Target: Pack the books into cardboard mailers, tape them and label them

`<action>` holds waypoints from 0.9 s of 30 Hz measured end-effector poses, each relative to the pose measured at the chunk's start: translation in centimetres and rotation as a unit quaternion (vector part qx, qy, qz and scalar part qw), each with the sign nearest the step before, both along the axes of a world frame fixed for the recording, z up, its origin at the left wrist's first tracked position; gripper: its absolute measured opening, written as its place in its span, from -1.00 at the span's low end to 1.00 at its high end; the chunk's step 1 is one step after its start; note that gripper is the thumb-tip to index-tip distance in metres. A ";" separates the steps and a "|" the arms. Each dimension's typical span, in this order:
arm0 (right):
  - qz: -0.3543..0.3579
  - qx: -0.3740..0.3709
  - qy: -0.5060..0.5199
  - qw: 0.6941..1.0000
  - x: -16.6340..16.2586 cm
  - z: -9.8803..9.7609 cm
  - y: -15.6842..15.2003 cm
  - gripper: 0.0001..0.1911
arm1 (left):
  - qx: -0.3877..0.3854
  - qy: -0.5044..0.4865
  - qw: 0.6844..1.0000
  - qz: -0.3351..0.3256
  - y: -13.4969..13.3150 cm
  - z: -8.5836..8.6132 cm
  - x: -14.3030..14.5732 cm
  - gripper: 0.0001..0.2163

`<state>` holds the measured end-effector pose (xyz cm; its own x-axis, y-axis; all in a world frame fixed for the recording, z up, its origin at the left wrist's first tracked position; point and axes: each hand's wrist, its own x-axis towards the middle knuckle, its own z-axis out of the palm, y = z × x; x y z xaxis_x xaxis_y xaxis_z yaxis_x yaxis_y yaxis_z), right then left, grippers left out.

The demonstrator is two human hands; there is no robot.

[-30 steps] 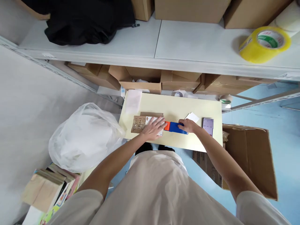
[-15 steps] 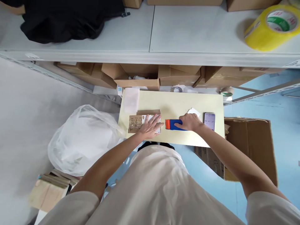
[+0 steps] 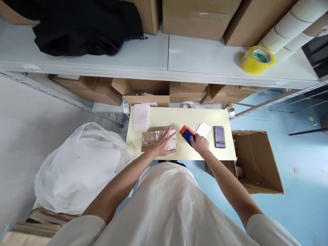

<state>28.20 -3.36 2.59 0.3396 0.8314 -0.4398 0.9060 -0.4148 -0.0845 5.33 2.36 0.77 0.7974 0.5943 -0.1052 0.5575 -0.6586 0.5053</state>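
My left hand lies flat with fingers spread on a small flat cardboard box bearing handwriting. Under its fingers is a white printed card, partly covered. My right hand is closed around a blue and orange box-shaped item; its orange end tilts up and left, apart from the cardboard. Just beyond that hand, some white cards rest on the pale yellow table. To their right is a phone with its screen lit.
A stack of whitish sheets is at the table's left. Left of the table bulges a clear plastic bag; an open carton stands right. The shelf above holds yellow tape, black cloth and cartons.
The item in my right hand has turned from level to slanted, its orange end rising. More of the white cards shows. My left hand stays on the cardboard; the camera view has shifted.
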 end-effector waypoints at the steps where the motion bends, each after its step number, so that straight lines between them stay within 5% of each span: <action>1: -0.015 0.001 0.014 1.000 -0.3 -0.9 -0.8 -0.56 | 0.002 -0.015 1.000 0.023 -0.1 0.0 -1.1 -0.19; 5: -0.043 0.010 0.053 0.998 -1.9 -5.1 -3.5 -0.63 | 0.021 -0.050 0.971 0.231 -1.5 -1.5 -7.0 -0.31; 8: -0.061 0.037 0.067 0.995 -2.8 -7.1 -4.8 -0.60 | -0.062 -0.087 0.937 0.333 -2.8 -3.6 -11.0 -0.24; 13: -0.020 0.182 0.079 0.980 -4.2 -6.6 -5.3 -0.25 | -0.217 -0.156 0.903 0.337 -3.6 -6.0 -13.0 -0.21; 18: 0.035 0.185 0.311 0.932 -7.6 -6.1 -4.0 -0.04 | -0.292 -0.268 0.868 0.298 -4.0 -6.0 -11.5 -0.24; 23: -0.050 0.195 0.459 0.866 -7.8 -4.9 -2.4 -0.26 | -0.291 -0.309 0.852 0.307 -3.0 -4.0 -10.7 -0.31; 27: -0.084 0.201 0.425 0.879 -5.7 -2.8 -0.6 -0.49 | -0.294 -0.329 0.842 0.309 -1.1 -2.3 -10.2 -0.31</action>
<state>22.50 -3.99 -0.17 0.1631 0.9473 -0.2759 0.3746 -0.3181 -0.8709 -4.91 1.22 -1.53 0.3562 0.9164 -0.1824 0.1731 0.1271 0.9767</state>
